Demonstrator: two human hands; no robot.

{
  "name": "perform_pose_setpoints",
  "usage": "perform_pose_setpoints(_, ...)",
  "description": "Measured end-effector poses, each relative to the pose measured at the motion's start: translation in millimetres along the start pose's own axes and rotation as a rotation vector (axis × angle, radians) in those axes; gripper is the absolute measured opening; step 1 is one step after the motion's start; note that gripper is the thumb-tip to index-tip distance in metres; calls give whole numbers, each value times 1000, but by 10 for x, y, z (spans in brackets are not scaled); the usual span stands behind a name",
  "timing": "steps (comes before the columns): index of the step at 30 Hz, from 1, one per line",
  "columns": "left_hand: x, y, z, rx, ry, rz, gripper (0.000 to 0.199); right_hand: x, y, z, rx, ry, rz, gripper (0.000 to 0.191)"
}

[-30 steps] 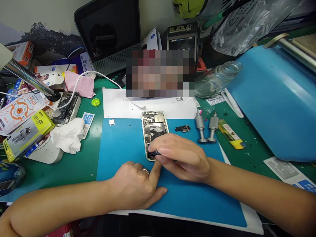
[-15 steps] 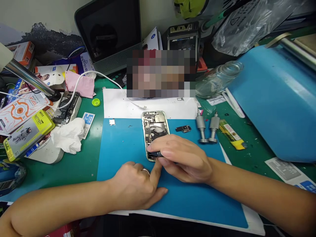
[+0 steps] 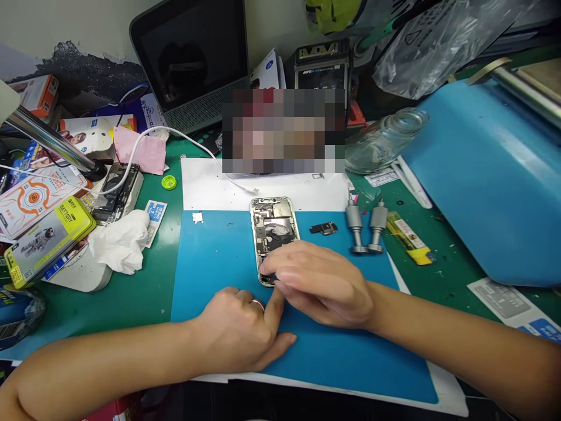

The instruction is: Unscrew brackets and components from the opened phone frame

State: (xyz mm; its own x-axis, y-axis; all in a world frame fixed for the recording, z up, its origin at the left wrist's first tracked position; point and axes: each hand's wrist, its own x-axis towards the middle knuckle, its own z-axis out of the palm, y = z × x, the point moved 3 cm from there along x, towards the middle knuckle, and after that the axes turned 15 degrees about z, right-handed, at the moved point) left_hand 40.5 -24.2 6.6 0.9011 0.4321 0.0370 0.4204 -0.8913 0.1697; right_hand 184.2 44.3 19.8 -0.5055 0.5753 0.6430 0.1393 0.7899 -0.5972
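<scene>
An opened phone (image 3: 277, 228) with its inner parts showing lies upright on the blue mat (image 3: 214, 263). My right hand (image 3: 322, 283) covers the phone's lower right part, its fingers bent together around a small dark thing that is mostly hidden. My left hand (image 3: 248, 327), with a ring, rests on the mat just below the phone; its index finger reaches to the bottom edge and its thumb is stretched out apart. Right of the phone lies a small dark part (image 3: 323, 228), and to the left a small silver piece (image 3: 197, 217).
Two grey screwdrivers (image 3: 356, 227) stand right of the phone. A glass jar (image 3: 388, 140) lies behind them. A white cable (image 3: 175, 130) curves down toward the phone. Boxes, a crumpled tissue (image 3: 123, 240) and another opened phone (image 3: 114, 190) are at left.
The dark thing in my right hand shows less than before, as the fingers have turned slightly over it. My left hand stays in place. The whole view has shifted slightly.
</scene>
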Motion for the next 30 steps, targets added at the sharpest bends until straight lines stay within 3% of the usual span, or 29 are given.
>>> perform_pose_setpoints(8, 6, -8, 2, -27, -54, -13, 50, 8, 18, -10, -16, 19, 9, 45)
perform_pose_setpoints(30, -4, -8, 10, 8, -5, -1, 56, -65, 41, 3, -2, 10, -6, 60)
